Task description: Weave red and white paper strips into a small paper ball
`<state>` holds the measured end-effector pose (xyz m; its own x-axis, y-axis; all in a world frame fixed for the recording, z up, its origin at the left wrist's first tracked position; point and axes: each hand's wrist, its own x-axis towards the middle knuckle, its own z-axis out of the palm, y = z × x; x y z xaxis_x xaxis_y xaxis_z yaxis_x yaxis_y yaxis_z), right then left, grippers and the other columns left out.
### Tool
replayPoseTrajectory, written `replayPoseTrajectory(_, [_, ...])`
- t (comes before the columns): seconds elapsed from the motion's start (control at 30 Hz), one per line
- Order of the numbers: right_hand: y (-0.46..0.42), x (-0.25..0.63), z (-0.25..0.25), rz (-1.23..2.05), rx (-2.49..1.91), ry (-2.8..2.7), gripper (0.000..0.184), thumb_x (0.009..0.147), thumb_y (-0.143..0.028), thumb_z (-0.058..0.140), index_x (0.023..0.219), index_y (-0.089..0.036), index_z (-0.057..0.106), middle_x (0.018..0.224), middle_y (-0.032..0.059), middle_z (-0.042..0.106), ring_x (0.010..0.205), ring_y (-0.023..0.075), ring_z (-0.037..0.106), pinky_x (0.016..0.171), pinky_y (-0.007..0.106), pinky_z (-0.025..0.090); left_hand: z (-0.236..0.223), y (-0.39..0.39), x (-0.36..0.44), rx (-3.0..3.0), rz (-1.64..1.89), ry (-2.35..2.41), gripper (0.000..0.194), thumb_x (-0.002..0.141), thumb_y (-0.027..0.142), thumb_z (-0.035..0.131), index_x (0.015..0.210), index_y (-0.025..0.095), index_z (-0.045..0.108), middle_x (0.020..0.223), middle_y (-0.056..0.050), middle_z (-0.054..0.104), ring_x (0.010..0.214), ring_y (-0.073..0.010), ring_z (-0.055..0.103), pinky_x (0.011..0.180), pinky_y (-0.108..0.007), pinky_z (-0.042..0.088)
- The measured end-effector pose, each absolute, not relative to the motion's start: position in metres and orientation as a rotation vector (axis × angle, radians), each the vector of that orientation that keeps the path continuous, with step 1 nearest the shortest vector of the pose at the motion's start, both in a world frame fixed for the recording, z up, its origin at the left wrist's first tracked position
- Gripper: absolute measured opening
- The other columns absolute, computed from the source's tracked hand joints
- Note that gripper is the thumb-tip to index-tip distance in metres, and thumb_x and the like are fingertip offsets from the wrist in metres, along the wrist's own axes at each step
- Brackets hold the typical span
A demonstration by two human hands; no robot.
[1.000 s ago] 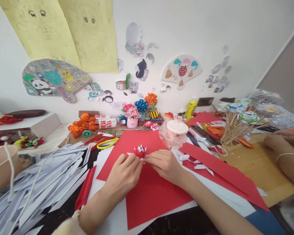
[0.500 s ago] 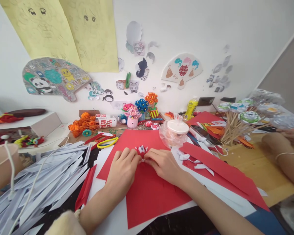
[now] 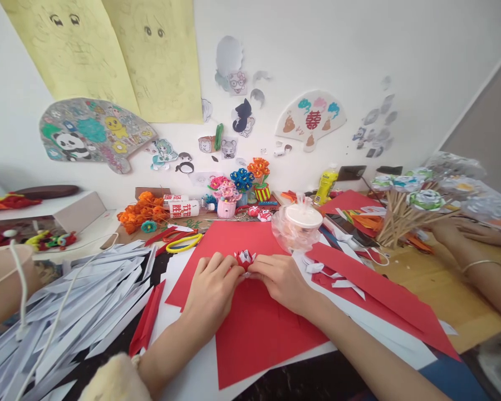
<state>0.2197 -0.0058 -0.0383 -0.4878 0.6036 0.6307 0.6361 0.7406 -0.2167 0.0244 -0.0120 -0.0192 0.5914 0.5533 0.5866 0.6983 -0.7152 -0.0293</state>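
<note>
A small red-and-white folded paper flower [image 3: 245, 258] is pinched between my two hands, its pointed petals facing up and away from me. My left hand [image 3: 215, 287] grips its left side with curled fingers. On the other side my right hand [image 3: 279, 281] closes its thumb and fingertips on the flower's base. Fingers hide most of the lower part. Both hands are just above a large red paper sheet [image 3: 254, 345], which lies over white sheets.
Folded white paper strips [image 3: 96, 301] pile up at left, beside yellow-handled scissors [image 3: 184, 243]. A lidded cup in plastic [image 3: 298, 228] stands behind my right hand. Red paper pieces [image 3: 379, 289] lie at right. Another person's hand [image 3: 455, 231] rests near paper flowers on sticks [image 3: 396, 217].
The paper flower has turned and shifted slightly right between my fingers, while both hands have drawn closer around it. At right, the other person's hand has moved toward the paper flowers on sticks.
</note>
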Motion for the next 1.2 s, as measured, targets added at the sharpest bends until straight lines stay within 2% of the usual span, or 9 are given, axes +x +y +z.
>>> replayPoseTrajectory(0.17, [-0.006, 0.219, -0.04, -0.132, -0.918, -2.215, 0.024, 0.095, -0.013, 0.044, 0.081, -0.018, 0.062, 0.07, 0.0016, 0.062, 0.059, 0.0134, 0.05, 0.058, 0.026, 0.032, -0.02, -0.013, 0.025, -2.613, -0.82, -0.946, 0.019, 0.096, 0.01, 0.044, 0.088, 0.018, 0.059, 0.087, -0.004, 0.065, 0.075, -0.0201, 0.045, 0.067, -0.034, 0.027])
replayPoseTrajectory(0.3, [-0.008, 0.217, -0.037, -0.156, -0.893, -2.108, 0.02, 0.095, -0.015, 0.048, 0.082, -0.018, 0.062, 0.073, 0.0018, 0.065, 0.062, 0.0133, 0.054, 0.061, 0.025, 0.034, -0.017, -0.013, 0.027, -2.565, -0.789, -1.014, 0.019, 0.096, 0.012, 0.043, 0.085, 0.018, 0.058, 0.084, -0.004, 0.063, 0.074, -0.0207, 0.045, 0.066, -0.034, 0.026])
replayPoseTrajectory(0.43, [-0.014, 0.215, -0.03, -0.158, -0.893, -1.965, 0.011, 0.092, -0.026, 0.058, 0.085, -0.018, 0.062, 0.076, 0.0017, 0.066, 0.064, 0.0125, 0.058, 0.061, 0.023, 0.037, -0.017, -0.013, 0.028, -2.459, -0.807, -1.118, 0.019, 0.097, 0.016, 0.044, 0.084, 0.018, 0.057, 0.082, -0.004, 0.062, 0.074, -0.0215, 0.045, 0.067, -0.033, 0.027])
replayPoseTrajectory(0.53, [-0.017, 0.211, -0.029, -0.211, -0.894, -1.96, 0.021, 0.087, -0.034, 0.063, 0.074, -0.018, 0.06, 0.064, -0.0009, 0.061, 0.054, 0.0107, 0.053, 0.055, 0.023, 0.035, -0.018, -0.014, 0.029, -2.433, -0.806, -1.178, 0.018, 0.096, 0.016, 0.046, 0.082, 0.018, 0.057, 0.08, -0.004, 0.062, 0.073, -0.0216, 0.045, 0.067, -0.033, 0.027])
replayPoseTrajectory(0.63, [-0.019, 0.207, -0.029, -0.313, -0.868, -2.02, 0.025, 0.085, -0.039, 0.062, 0.073, -0.017, 0.061, 0.06, -0.0014, 0.06, 0.051, 0.0108, 0.05, 0.052, 0.025, 0.031, -0.018, -0.015, 0.029, -2.451, -0.817, -1.242, 0.019, 0.096, 0.016, 0.045, 0.082, 0.018, 0.057, 0.081, -0.004, 0.062, 0.073, -0.0217, 0.045, 0.066, -0.033, 0.027])
replayPoseTrajectory(0.83, [-0.02, 0.205, -0.031, -0.476, -0.89, -2.08, 0.026, 0.092, -0.019, 0.05, 0.066, -0.017, 0.055, 0.057, -0.0015, 0.055, 0.048, 0.0102, 0.042, 0.051, 0.027, 0.025, -0.01, -0.017, 0.03, -2.557, -0.985, -1.338, 0.018, 0.096, 0.028, 0.049, 0.082, 0.02, 0.058, 0.084, -0.001, 0.064, 0.078, -0.0206, 0.048, 0.069, -0.034, 0.027])
replayPoseTrajectory(1.2, [-0.021, 0.204, -0.031, -0.482, -0.74, -2.158, 0.022, 0.09, -0.009, 0.046, 0.07, -0.017, 0.051, 0.06, -0.0013, 0.054, 0.051, 0.0105, 0.044, 0.051, 0.026, 0.027, 0.003, -0.017, 0.034, -2.642, -1.315, -1.631, 0.019, 0.088, 0.027, 0.058, 0.069, 0.022, 0.06, 0.08, 0.0, 0.063, 0.08, -0.0202, 0.052, 0.073, -0.035, 0.036])
